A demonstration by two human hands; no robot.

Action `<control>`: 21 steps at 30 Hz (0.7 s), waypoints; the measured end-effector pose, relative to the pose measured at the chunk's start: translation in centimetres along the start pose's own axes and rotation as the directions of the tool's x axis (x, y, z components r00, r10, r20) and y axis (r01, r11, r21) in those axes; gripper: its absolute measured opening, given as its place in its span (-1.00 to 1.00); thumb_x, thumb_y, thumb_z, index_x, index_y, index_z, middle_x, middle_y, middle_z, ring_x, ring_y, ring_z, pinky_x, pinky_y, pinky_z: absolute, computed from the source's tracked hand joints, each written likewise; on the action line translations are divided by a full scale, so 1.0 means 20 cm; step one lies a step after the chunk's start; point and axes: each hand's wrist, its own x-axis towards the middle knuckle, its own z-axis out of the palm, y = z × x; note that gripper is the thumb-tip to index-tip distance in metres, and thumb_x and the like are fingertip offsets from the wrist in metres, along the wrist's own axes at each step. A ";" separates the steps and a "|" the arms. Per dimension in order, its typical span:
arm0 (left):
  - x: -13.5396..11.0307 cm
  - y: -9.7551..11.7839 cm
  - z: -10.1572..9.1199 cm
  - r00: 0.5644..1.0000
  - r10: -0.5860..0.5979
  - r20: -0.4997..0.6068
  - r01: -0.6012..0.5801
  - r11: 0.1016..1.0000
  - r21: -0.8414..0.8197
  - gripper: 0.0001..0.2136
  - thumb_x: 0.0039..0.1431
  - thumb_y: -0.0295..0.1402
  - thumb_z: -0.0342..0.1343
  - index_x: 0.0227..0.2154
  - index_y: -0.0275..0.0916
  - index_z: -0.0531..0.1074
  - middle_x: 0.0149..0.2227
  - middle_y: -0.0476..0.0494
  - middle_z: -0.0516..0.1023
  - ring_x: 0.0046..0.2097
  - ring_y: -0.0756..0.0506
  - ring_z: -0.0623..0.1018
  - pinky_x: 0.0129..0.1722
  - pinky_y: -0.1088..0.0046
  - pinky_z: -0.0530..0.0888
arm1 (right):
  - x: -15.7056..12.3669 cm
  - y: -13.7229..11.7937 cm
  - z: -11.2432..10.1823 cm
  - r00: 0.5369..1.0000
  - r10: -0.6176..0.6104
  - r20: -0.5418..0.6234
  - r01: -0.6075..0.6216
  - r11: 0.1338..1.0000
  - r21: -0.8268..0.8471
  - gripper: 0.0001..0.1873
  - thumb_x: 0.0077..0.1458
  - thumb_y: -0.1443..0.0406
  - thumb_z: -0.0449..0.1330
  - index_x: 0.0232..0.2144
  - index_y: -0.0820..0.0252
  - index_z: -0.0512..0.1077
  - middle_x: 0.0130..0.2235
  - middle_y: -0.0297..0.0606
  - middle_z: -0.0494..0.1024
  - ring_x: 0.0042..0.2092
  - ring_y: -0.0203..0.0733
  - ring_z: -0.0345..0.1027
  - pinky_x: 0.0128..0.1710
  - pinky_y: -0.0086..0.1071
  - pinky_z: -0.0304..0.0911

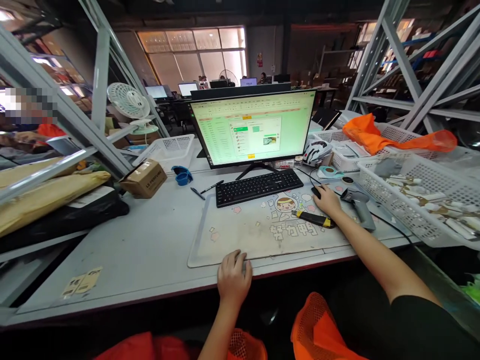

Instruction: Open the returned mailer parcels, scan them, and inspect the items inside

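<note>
My right hand (327,201) rests over a black computer mouse (315,192), gripping it on the right part of a cartoon-printed desk mat (232,237). My left hand (234,278) lies at the desk's front edge, fingers loosely bent over the mat's border, with nothing visible in it. Just below the mouse is a black-and-yellow utility knife (314,219). A grey barcode scanner (362,211) lies right of my right wrist. Behind the mat's upper edge sit a black keyboard (259,188) and a lit monitor (258,130) showing a spreadsheet with a smaller window over it.
White baskets (403,192) line the right, one heaped with small white items, another with orange mesh (369,135). A cardboard box (144,178), blue cup (182,176) and pens (212,187) sit left. Metal shelf posts (103,75) frame both sides; orange mesh bags (313,325) hang below the desk.
</note>
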 end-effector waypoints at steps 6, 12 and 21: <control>0.00 0.00 -0.01 1.000 -0.006 0.016 0.006 1.000 0.004 -0.80 0.31 -0.35 0.07 -0.15 -0.21 0.58 -0.07 -0.24 0.62 -0.04 -0.23 0.56 -0.12 0.26 0.43 | -0.03 0.05 0.09 0.997 -0.047 -0.056 0.047 0.999 -0.003 -0.45 0.24 0.21 0.05 0.19 0.33 0.45 0.25 0.12 0.39 0.21 0.20 0.31 0.24 0.00 0.22; 0.00 0.01 -0.01 1.000 -0.002 0.007 0.002 1.000 0.015 -0.80 0.31 -0.35 0.07 -0.15 -0.20 0.59 -0.08 -0.24 0.63 -0.05 -0.22 0.57 -0.11 0.26 0.44 | -0.01 0.08 0.13 0.995 -0.055 -0.086 0.056 0.998 0.016 -0.47 0.24 0.21 0.07 0.19 0.31 0.46 0.24 0.12 0.40 0.22 0.20 0.29 0.23 0.03 0.23; 0.00 -0.01 0.00 1.000 0.014 0.010 -0.014 1.000 0.011 -0.80 0.32 -0.35 0.06 -0.14 -0.20 0.58 -0.07 -0.23 0.62 -0.04 -0.22 0.56 -0.09 0.26 0.43 | -0.01 0.09 0.13 0.994 -0.057 -0.098 0.060 0.998 0.028 -0.48 0.23 0.21 0.08 0.17 0.30 0.49 0.22 0.10 0.42 0.20 0.20 0.30 0.24 0.01 0.23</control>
